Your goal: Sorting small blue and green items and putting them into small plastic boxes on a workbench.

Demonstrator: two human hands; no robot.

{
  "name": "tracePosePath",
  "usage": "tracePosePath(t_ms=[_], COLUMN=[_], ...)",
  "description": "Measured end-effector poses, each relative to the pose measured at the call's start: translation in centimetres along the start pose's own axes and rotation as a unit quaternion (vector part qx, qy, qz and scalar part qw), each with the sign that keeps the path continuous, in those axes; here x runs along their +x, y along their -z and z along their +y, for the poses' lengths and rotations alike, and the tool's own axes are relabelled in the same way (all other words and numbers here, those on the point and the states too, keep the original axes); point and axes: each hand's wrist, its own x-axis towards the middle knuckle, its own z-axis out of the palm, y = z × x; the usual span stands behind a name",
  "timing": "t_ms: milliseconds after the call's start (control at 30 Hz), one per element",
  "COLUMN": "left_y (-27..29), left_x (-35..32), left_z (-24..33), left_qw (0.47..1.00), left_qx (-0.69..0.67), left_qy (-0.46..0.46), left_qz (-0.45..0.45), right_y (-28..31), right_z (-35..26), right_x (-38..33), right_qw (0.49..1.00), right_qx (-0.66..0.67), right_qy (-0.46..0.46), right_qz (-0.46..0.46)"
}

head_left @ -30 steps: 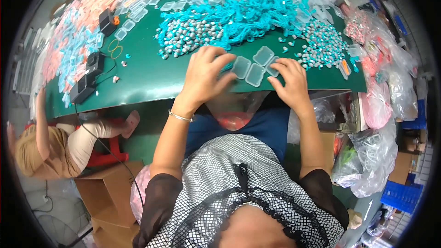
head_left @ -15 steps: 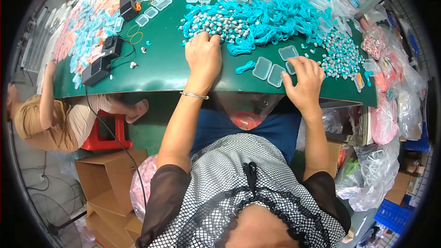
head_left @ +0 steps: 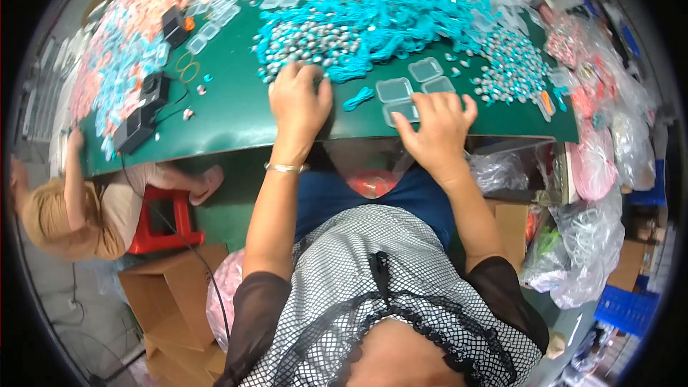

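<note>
My left hand [head_left: 297, 104] rests at the near edge of a heap of small grey and teal beads [head_left: 308, 39]. Its fingers curl down into the beads, so the fingertips and anything between them are hidden. My right hand [head_left: 438, 125] hovers low over clear plastic cases, thumb and fingers spread. Its thumb reaches the nearer half of one open case [head_left: 393, 89]; whether it touches cannot be told. Just beyond the fingers lies a second open case [head_left: 426, 69]. Between the hands sits a small teal cord bundle [head_left: 358, 98].
Teal cords [head_left: 423, 21] are heaped behind the beads. More beads [head_left: 510, 64] lie at the right, beside an orange-and-white tool [head_left: 546, 105]. Black boxes [head_left: 134, 129] with a cable stand at left, near peach and blue pieces [head_left: 136, 50]. Another person [head_left: 68, 215] sits at far left.
The whole view has shifted slightly. My right hand has moved left and nearer across the clear cases, its thumb now over the near one. My left hand stays at the beads, its fingers slightly more parted.
</note>
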Motion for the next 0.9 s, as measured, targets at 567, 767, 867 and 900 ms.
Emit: tracePosePath(t_ms=[567, 767, 867, 900], left_y=[1.2, 2.0, 0.8, 0.5], left_x=[-1.5, -2.1, -2.5, -2.7], left_z=[2.9, 5.3, 6.5, 6.7], left_qw=[0.977, 0.931, 0.943, 0.944], left_qx=[-0.171, -0.322, -0.291, -0.276], left_qy=[0.071, 0.092, 0.035, 0.039], left_qz=[-0.106, -0.147, -0.159, -0.176], right_y=[-2.4, 0.5, 1.2, 0.9], right_z=[11.9, 7.2, 2.9, 2.3], right_x=[3.7, 3.2, 1.7, 1.2], right_qw=[1.000, 0.976, 0.956, 0.960], right_qx=[-0.020, 0.216, 0.288, 0.271], right_qy=[0.001, -0.037, -0.014, 0.003], right_qz=[-0.018, -0.004, -0.053, -0.077])
